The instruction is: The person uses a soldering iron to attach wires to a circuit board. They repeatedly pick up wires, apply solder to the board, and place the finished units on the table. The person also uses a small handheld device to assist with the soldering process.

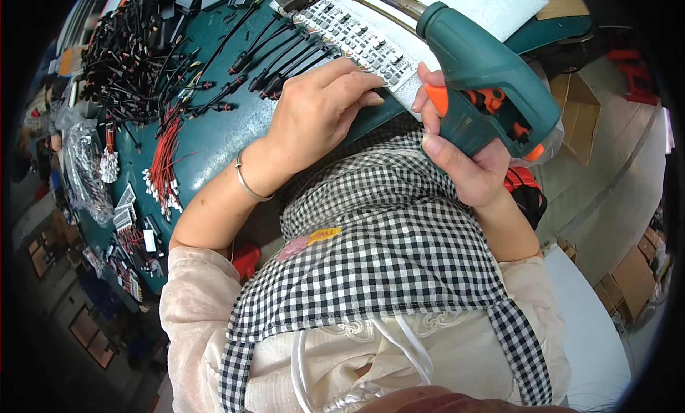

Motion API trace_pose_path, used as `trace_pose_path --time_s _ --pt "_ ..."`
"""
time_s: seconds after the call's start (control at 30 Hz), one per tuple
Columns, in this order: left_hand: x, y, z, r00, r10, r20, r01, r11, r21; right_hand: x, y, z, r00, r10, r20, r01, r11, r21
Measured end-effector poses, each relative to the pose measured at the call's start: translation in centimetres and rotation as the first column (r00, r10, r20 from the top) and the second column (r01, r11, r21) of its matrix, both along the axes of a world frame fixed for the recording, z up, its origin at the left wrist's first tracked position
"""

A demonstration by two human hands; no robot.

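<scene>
In my right hand (pixel 467 163) is a green soldering gun (pixel 492 70) with an orange trigger. My fingers wrap its handle, and its long metal front end reaches up and left over the work. My left hand (pixel 325 106) is closed at the table's front edge, thumb and fingertips bent together; what they pinch, if anything, is hidden. Just beyond those fingertips lies a white panel of small circuit boards (pixel 364 46) on a white foam sheet (pixel 471 3). Several black cables with connectors (pixel 275 56) run from the panel's left side across the green table.
A big heap of black cables (pixel 135 63) covers the far left of the green table (pixel 239 131). Red wires with white plugs (pixel 165 156), a clear plastic bag (pixel 87 167) and small parts (pixel 132 217) lie nearer. An open cardboard box (pixel 578 113) stands at right.
</scene>
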State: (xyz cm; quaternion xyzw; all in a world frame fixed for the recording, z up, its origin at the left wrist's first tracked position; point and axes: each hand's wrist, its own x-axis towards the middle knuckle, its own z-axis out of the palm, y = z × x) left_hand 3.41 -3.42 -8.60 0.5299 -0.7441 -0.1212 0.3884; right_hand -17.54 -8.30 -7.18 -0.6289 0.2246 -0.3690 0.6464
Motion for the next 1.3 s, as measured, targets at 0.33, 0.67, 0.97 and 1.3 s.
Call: trace_pose_path --time_s 0.33,0.67,0.97,1.3 --pt "0.1 -0.4 -0.1 0.994 -0.056 0.091 0.06 0.997 -0.039 0.0 -0.2 -0.4 0.999 -0.003 0.054 0.005 0.999 -0.036" --pt "0.5 -0.4 -0.6 0.989 -0.07 0.131 0.08 0.994 -0.072 -7.3 0.4 3.6 0.979 -0.204 -0.002 0.202 0.971 0.131" --pt "0.4 -0.1 -0.5 0.975 -0.066 0.212 0.089 0.991 -0.097 -11.8 2.9 2.5 0.972 -0.151 -0.182 0.196 0.944 0.265" --pt "0.3 -0.1 -0.8 0.966 -0.06 0.25 0.099 0.985 -0.144 -11.4 3.4 0.2 0.968 -0.118 -0.22 0.155 0.976 0.156"
